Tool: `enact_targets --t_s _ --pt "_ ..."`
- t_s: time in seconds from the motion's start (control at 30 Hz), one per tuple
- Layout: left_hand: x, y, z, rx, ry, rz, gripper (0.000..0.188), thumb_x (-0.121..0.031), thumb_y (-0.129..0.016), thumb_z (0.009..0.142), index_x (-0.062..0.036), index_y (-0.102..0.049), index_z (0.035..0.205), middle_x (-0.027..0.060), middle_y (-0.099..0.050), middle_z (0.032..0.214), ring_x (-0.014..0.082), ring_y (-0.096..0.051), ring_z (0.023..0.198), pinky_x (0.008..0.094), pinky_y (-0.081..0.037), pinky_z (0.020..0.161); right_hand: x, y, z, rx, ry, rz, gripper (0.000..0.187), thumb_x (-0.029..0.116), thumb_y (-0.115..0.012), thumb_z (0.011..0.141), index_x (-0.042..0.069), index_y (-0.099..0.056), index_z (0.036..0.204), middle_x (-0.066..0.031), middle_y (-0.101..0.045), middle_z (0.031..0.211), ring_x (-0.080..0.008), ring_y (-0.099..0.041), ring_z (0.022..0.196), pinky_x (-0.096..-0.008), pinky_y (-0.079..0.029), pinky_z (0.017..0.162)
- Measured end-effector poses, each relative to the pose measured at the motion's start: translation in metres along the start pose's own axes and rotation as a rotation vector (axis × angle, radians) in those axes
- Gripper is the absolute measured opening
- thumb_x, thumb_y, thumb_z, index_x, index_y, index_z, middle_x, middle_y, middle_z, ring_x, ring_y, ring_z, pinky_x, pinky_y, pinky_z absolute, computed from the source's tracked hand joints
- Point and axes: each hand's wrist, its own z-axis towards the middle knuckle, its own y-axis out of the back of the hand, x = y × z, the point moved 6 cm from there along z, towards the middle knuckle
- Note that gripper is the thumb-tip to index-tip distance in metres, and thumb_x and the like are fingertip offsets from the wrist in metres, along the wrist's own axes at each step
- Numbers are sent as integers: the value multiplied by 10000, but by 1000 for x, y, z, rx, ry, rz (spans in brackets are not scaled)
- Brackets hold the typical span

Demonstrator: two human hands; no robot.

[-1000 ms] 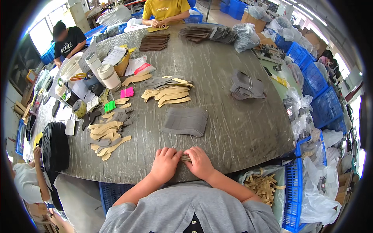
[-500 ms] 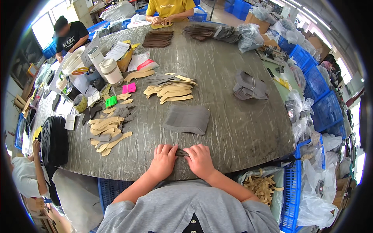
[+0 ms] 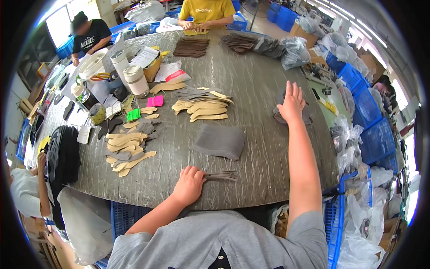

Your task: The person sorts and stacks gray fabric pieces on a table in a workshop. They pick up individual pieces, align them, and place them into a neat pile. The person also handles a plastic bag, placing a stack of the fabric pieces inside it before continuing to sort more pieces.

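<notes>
My left hand (image 3: 188,184) is closed around one end of a thin stack of grey fabric pieces (image 3: 222,175), whose layered edges fan out to the right near the table's front edge. Stretched far to the right, my right hand (image 3: 292,104) has its fingers extended over a tied bundle of grey pieces (image 3: 280,117). Most of that bundle is hidden under the hand, so I cannot tell whether they touch. Between the hands and a little farther back lies a flat grey stack (image 3: 219,141). Beyond it are tan curved pieces (image 3: 201,107) with grey ones among them.
More tan and grey strips (image 3: 127,150) lie at the left, near a white lidded cup (image 3: 135,80) and pink tags (image 3: 155,101). Brown stacks (image 3: 191,47) sit at the far side before a person in yellow (image 3: 208,13). Blue crates (image 3: 374,130) line the right.
My right hand has let go of the thin grey stack and reached far right over the tied bundle. My left hand keeps its hold. The whole view has shifted slightly.
</notes>
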Motion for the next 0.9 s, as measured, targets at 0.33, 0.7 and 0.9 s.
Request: enact_targets --t_s 0.33,0.7,0.9 --pt "5 4 -4 -16 19 1 186 -109 -650 844 -44 -609 1014 106 -577 1003 308 -535 971 420 -429 862 -32 41 42 278 97 349 534 51 -785 679 161 -554 1148 -79 -597 1161 -314 -550 1183 -449 -438 967" --pt "5 -1 -4 9 36 25 193 -110 -666 830 -56 -623 1010 100 -586 1007 303 -540 978 413 -424 872 -27 34 -78 -239 -865 1997 407 3 -694 873 85 -462 1198 -138 -594 1105 -256 -626 986 -408 -554 817" --pt "4 4 -4 -19 -1 -1 192 -96 -676 820 -59 -628 1002 100 -592 1006 305 -545 980 418 -434 862 45 -68 -106 -94 -892 1622 422 59 -738 839 52 -489 1180 -171 -587 1126 -295 -592 1069 -443 -496 913"
